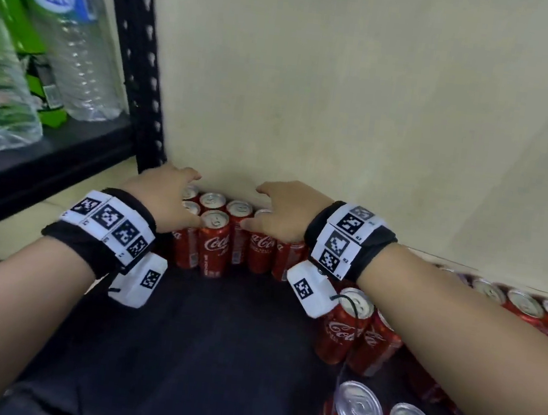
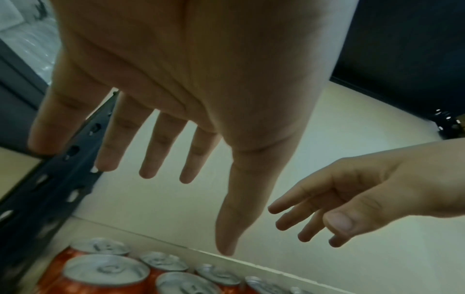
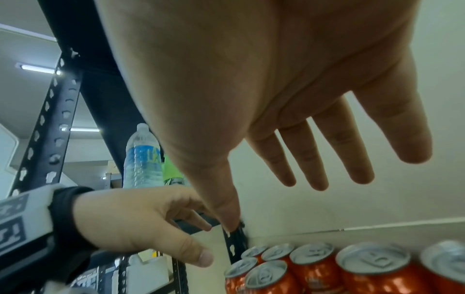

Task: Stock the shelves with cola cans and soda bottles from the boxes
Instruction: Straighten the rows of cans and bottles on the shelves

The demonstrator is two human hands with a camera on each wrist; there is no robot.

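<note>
A cluster of red cola cans (image 1: 213,246) stands upright at the back of the dark shelf (image 1: 197,342), against the cream wall. My left hand (image 1: 172,195) hovers over the cluster's left side and my right hand (image 1: 284,213) over its right side. The wrist views show both palms facing down with straight, spread fingers and nothing held. Beneath the left hand (image 2: 163,151) the can tops (image 2: 105,271) are visible, with the right hand (image 2: 352,201) beside it. Under the right hand (image 3: 309,143) more cans (image 3: 314,262) stand in rows, and the left hand (image 3: 141,222) is alongside.
More cola cans (image 1: 351,323) line the shelf's right side and front right (image 1: 359,412). A black perforated upright (image 1: 136,52) stands at the left. Beyond it, clear water bottles (image 1: 75,45) and a green pack (image 1: 9,19) sit on a neighbouring shelf.
</note>
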